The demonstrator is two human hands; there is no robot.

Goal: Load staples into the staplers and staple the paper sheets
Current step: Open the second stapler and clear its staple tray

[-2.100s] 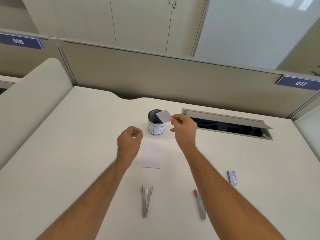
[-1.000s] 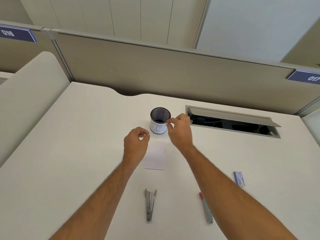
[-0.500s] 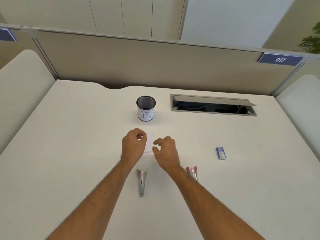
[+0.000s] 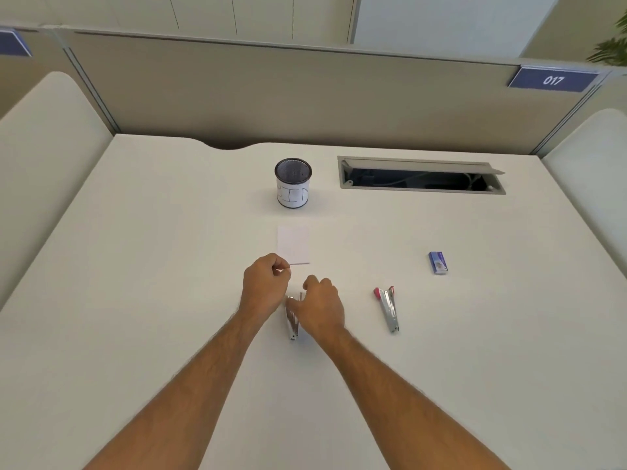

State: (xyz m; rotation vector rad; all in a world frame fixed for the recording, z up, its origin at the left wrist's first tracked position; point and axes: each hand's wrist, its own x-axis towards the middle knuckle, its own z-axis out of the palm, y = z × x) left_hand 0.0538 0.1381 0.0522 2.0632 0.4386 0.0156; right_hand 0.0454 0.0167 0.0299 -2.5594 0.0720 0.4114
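Head camera: two bare forearms reach over a white worktop [image 4: 135,300] in a partitioned office bay. The left hand [image 4: 266,286] is curled, its fingers [image 4: 283,266] drawn together at the near left corner of a small stack of paper sheets [image 4: 293,244] lying flat at centre. The right hand [image 4: 320,305] hovers over the open end of a silver stapler [image 4: 292,320], fingers loosely apart; whether they touch the metal cannot be told. A second stapler [image 4: 388,308], silver with a red tip, lies well to the right, and a small blue staple box [image 4: 438,262] sits closed farther right, its contents hidden. Beyond the paper stands a black mesh pen cup [image 4: 293,183] wrapped in a white label; nothing shows above its rim, and its inside looks dark. A cable hatch [image 4: 420,174] stands open at the back, with cables dimly visible inside.
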